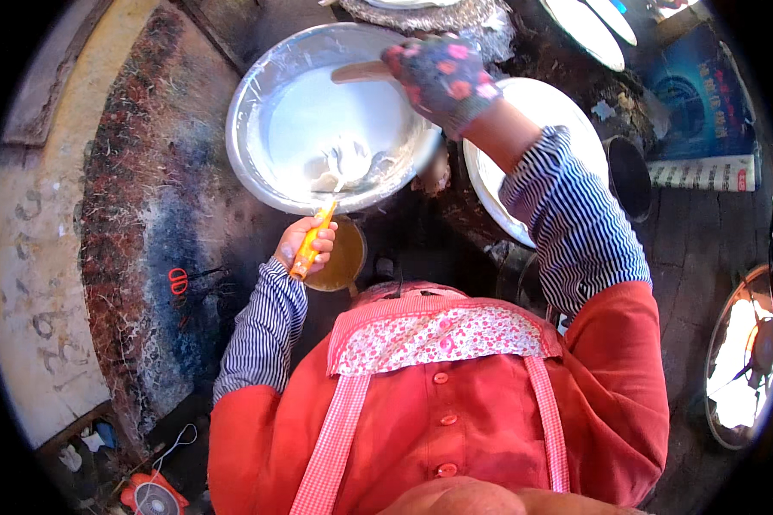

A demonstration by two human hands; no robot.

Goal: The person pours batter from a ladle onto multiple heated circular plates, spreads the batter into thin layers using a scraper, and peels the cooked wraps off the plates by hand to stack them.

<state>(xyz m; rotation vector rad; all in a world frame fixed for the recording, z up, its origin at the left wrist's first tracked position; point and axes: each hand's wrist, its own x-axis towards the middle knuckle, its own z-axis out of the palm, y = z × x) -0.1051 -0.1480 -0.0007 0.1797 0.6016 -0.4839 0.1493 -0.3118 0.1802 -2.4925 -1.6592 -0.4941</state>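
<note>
A wide metal basin (242,159) holds white, batter-like liquid and has smears round its inner wall. My bare left hand (305,245) is closed round the yellow-orange handle of a ladle (326,215), at the basin's near rim. The ladle's head lies in the white liquid and is coated with it. My right hand (445,79), in a dark glove with pink and red flowers, is over the basin's right side. It is closed on a flat wooden stick (361,72) that points left above the liquid; the far shape of its grip is hidden by the glove.
Right of the basin sits a round white surface (567,129), partly behind my right forearm. A small pan of yellowish liquid (345,257) stands below the basin. Red-handled scissors (178,281) lie at left. White discs (586,33) are at the far right; a round fan-like object (743,360) stands lower right.
</note>
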